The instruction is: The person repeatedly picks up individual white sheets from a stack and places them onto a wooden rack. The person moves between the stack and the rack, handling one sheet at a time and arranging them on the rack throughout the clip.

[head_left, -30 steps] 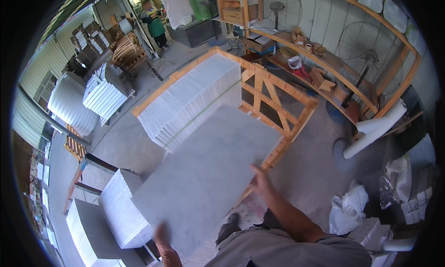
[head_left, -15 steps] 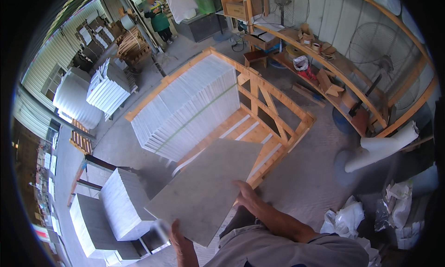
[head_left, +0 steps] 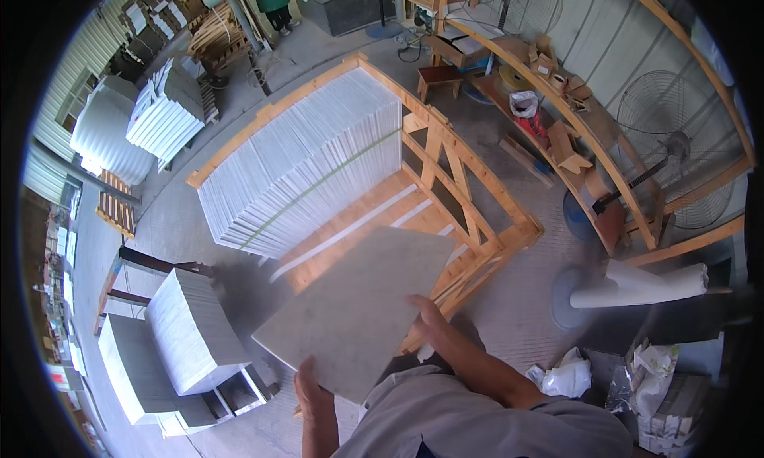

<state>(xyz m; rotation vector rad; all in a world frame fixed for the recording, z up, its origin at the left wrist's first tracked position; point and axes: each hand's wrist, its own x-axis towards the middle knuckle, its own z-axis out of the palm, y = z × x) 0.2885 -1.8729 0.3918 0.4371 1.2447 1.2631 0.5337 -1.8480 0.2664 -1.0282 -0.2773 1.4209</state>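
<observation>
On the left, pale slabs (head_left: 195,331) stand closely packed on a rack (head_left: 155,261), set on edge presumably because such thin sheets bear their weight better that way. The left hand (head_left: 313,390) pinches the near-left edge of a gray slab (head_left: 350,307), held tilted in front of the body and overlapping the near side of a wooden crate (head_left: 521,231); whether the two touch cannot be told. Inside the crate, more sheets (head_left: 302,155) stand upright in a tight row toward the far rail, bound by a green strap (head_left: 325,184), probably against tipping. The right hand (head_left: 434,324) pinches the gray slab's right edge; this wide hold likely balances the flat load, though the fingers beneath are hidden. The crate's plank base carries white strips (head_left: 344,235), perhaps as padding, and rests on a gray, scuffed floor (head_left: 517,291). Around it, again from the left, come a ribbed wall (head_left: 68,92), a small pallet (head_left: 116,207), a co-worker's legs (head_left: 278,19), a low stool (head_left: 440,77), cluttered wooden shelving (head_left: 574,106), a white roll (head_left: 637,287) and a caged fan (head_left: 676,148).
</observation>
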